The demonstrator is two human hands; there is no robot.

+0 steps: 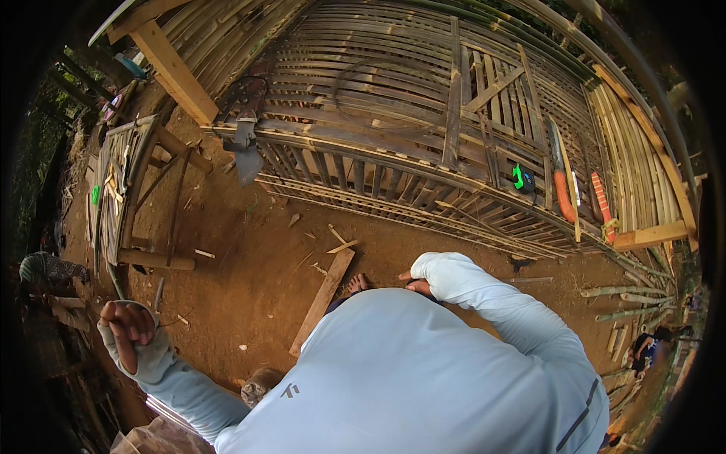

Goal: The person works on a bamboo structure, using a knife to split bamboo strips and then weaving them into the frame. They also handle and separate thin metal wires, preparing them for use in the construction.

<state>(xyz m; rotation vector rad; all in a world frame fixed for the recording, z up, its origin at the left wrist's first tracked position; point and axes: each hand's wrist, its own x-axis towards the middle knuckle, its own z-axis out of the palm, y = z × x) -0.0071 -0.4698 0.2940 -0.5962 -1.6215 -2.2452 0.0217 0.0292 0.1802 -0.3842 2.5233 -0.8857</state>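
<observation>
My left hand (130,327) is raised at the lower left, palm side up, its fingers curled in. Whether anything lies inside those fingers is hidden. Near the front of my body, my right hand (417,284) hangs by my dark trousers; a pale blue sleeve covers most of it, and only some fingertips show. On the ground before me lies a wooden board (325,299), close to my bare foot (357,283). Past it stands a large slatted bamboo structure (393,163). A long blade with an orange-brown handle (562,195) rests on its right end.
Beside that blade are a red-orange handle (601,197) and a small green thing (518,176). A grey metal piece (246,155) hangs at the structure's left corner. At left stands a bamboo bench (121,181). One person (45,268) is at far left, another (649,349) at far right.
</observation>
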